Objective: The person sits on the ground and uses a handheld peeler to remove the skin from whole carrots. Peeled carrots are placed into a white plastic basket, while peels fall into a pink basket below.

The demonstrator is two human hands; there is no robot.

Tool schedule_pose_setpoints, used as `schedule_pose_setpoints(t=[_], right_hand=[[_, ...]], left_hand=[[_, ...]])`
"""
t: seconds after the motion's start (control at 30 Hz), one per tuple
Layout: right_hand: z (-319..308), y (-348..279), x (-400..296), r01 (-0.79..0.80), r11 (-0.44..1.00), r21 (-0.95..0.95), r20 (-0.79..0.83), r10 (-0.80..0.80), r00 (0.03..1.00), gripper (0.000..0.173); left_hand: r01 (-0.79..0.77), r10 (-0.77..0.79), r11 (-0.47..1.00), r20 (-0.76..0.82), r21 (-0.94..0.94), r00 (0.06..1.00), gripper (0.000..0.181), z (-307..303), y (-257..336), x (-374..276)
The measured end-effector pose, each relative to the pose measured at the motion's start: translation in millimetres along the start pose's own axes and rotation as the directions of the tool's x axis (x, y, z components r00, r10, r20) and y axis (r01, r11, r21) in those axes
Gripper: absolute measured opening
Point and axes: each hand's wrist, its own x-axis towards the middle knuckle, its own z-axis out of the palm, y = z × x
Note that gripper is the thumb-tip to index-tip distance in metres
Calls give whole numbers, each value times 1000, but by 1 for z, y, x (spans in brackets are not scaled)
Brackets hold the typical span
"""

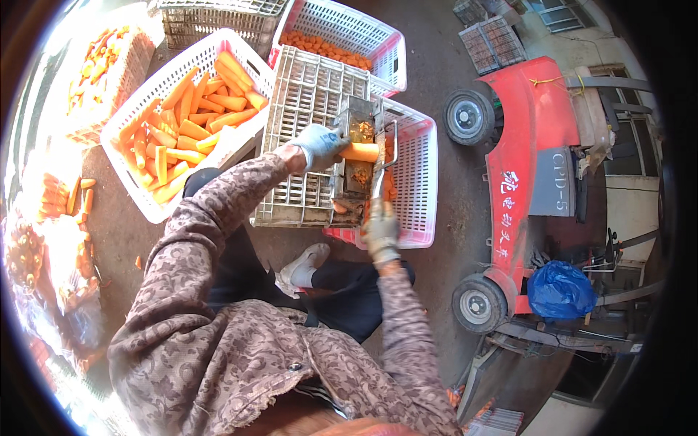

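Observation:
My gloved left hand is closed around one end of a peeled carrot, which lies across a worn cutting board on an upturned plastic crate. My gloved right hand grips the handle end of a long blade that stands at the carrot's far end, beside a bent metal bar. Cut carrot pieces lie in a white and pink basket just beyond the board. Orange scraps cling to the board, with a small piece near its lower edge.
A white basket of peeled carrots stands at the left. Behind the crate is a basket of carrot chunks. Another full basket is at the far left. A red wheeled vehicle and a blue plastic bag are at the right.

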Motion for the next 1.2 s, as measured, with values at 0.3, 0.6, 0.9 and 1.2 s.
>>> schedule_pose_setpoints(t=[0.3,0.6,0.9,1.2], right_hand=[[-45,-58,0,-323,926,196,321,251,913,40],[-43,-57,-1,-304,913,273,293,222,930,36],[-34,-47,-5,-344,893,290,301,256,919,35],[-7,-8,-2,-332,934,135,223,298,928,44]], left_hand=[[5,2,997,-108,72,994,31,15,0,-3],[13,-11,996,-25,92,1000,47,8,1,0],[37,-32,996,-56,77,998,49,26,-2,4],[-6,7,999,-13,54,1000,48,24,9,8]])
